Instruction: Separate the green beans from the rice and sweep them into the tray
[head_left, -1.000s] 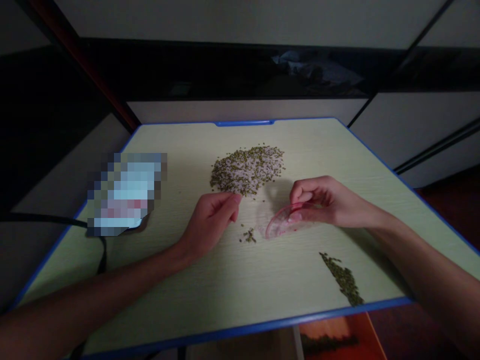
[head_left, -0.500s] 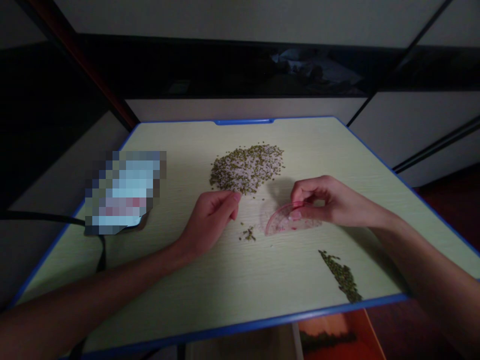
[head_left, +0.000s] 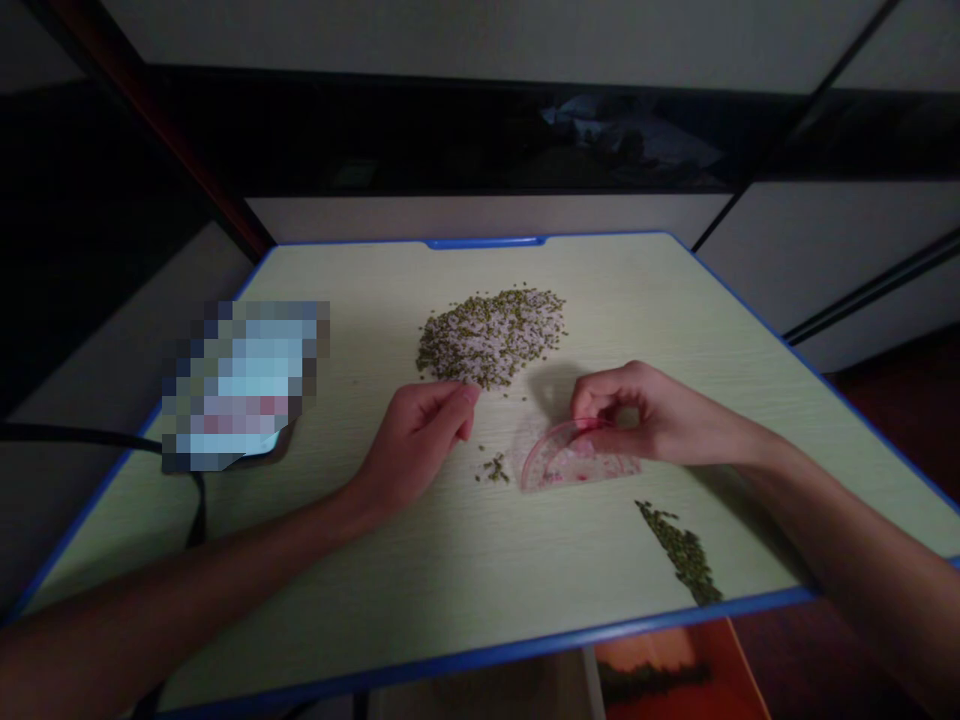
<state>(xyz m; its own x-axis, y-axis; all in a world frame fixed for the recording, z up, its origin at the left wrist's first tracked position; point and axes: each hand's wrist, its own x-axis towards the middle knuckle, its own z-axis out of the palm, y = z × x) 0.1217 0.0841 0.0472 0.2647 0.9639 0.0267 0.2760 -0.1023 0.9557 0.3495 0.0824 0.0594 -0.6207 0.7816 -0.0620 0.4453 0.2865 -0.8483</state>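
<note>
A heap of mixed green beans and white grains [head_left: 491,335] lies on the pale green table [head_left: 420,570] with a blue rim. My left hand [head_left: 420,440] rests just in front of the heap, fingers curled, thumb and forefinger pinched together. A few green beans [head_left: 495,468] lie beside it. My right hand [head_left: 652,415] pinches the rim of a clear pink plastic dish [head_left: 574,462], which sits tilted on the table with white grains inside. A streak of green beans [head_left: 679,550] lies near the front right edge.
A blurred-out flat object [head_left: 244,385] lies at the table's left side, with a black cable [head_left: 187,500] running off the left edge. An orange container holding green beans [head_left: 660,680] sits below the front edge. Dark walls stand behind the table.
My right hand and the pink dish have slid slightly toward me and lower, the dish lying flatter on the table. My left hand has hardly moved.
</note>
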